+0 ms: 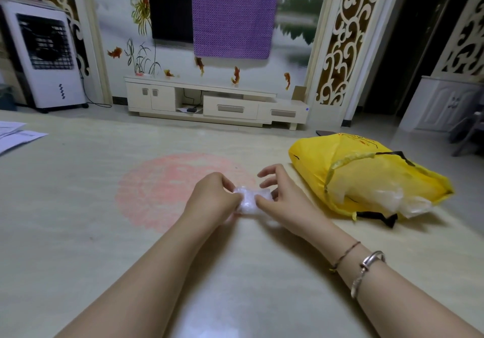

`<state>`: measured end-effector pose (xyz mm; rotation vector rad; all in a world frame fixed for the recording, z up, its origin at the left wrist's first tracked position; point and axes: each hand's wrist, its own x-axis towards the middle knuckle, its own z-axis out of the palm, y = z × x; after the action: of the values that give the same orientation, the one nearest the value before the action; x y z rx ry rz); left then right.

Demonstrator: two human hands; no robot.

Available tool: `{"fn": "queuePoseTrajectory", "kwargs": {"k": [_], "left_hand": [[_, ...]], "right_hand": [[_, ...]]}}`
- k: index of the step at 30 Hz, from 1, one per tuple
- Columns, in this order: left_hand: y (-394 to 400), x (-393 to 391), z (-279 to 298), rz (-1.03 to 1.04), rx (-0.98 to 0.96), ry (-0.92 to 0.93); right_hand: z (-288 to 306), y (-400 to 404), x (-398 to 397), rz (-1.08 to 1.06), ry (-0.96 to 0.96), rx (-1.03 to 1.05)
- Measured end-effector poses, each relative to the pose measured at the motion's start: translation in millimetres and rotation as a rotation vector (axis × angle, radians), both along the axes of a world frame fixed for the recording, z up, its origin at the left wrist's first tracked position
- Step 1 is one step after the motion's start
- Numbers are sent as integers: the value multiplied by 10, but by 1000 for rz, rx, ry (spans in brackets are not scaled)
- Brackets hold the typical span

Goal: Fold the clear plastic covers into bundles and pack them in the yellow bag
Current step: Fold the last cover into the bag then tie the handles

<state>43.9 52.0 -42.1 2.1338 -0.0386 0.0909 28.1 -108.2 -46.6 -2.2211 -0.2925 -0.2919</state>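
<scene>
Both bare forearms are seen nearest the camera, reaching forward over a pale, glossy table; a silver bangle and a thin cord bracelet are worn on the right wrist. Between the hands a small wad of clear plastic cover is held just above the tabletop. It is pinched at its left end by the curled fingers of the left hand, while its right end is held by the thumb and lower fingers of the right hand, whose upper fingers are lifted free.

The folding step appears to be nearly finished, since the cover is already compressed to a tight bundle. The next move is judged to call for a final tuck, then a carry to the right into the yellow bag, which lies on its side near the right hand with its mouth open towards the person. Crumpled clear plastic is already seen inside it.

A faded pink round print is shown on the table under the hands, and sheets of paper lie at its far left edge. Beyond, a low cream TV cabinet, a purple cloth draped over a dark screen, and a white air cooler are visible.
</scene>
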Motion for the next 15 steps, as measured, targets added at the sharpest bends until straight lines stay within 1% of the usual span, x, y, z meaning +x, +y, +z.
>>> {"fn": "queuePoseTrajectory", "kwargs": {"k": [2,4,7,9,11,13,15], "left_hand": [[-7,-2,-19,11,-19,-10],[-19,-22,-48,19,-52,-20],[-80,-106,-17,7,-227,-24],[-145,-159,108,-4,-272,-70],[-234,-210,256,-26,-262,-112],[-347,-265,374,-72,-205,-127],[-466,-317,442,-130,-102,-125]], "right_hand": [[15,-1,-34,81,7,-59],[1,4,-52,94,-6,-156],[39,-36,-112,23,-26,-185],[165,-141,-136,-64,-19,-101],[351,-288,-167,-136,16,28],[542,-475,-253,-145,44,88],[677,-677,-393,-121,57,96]]}}
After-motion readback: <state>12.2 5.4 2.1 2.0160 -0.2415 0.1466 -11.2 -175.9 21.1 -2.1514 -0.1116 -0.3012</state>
